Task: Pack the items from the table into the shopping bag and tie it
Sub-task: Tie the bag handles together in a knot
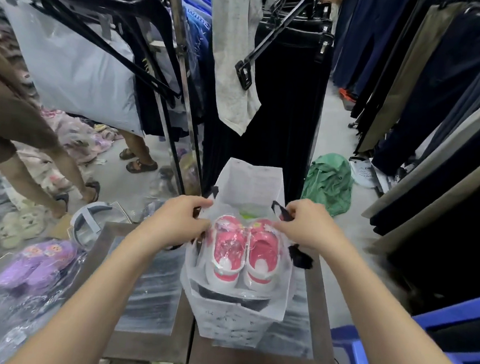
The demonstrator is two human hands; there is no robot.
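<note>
A white plastic shopping bag [230, 322] stands open on the table [145, 344], black handles at its mouth. Inside it lies a pair of pink and white shoes [244, 254] wrapped in clear plastic, with a dark item beneath them. My left hand [182, 220] pinches the bag's left rim next to the shoes. My right hand [304, 227] grips the right rim and a black handle [281, 211]. A second black handle [300, 257] hangs below my right wrist.
Purple shoes in a clear bag [37, 263] lie at the left. Another person's legs [47, 166] stand at the left. Clothes racks crowd the back and right. A green garment [330, 183] lies on the floor. A blue plastic stool [421, 348] is at the right.
</note>
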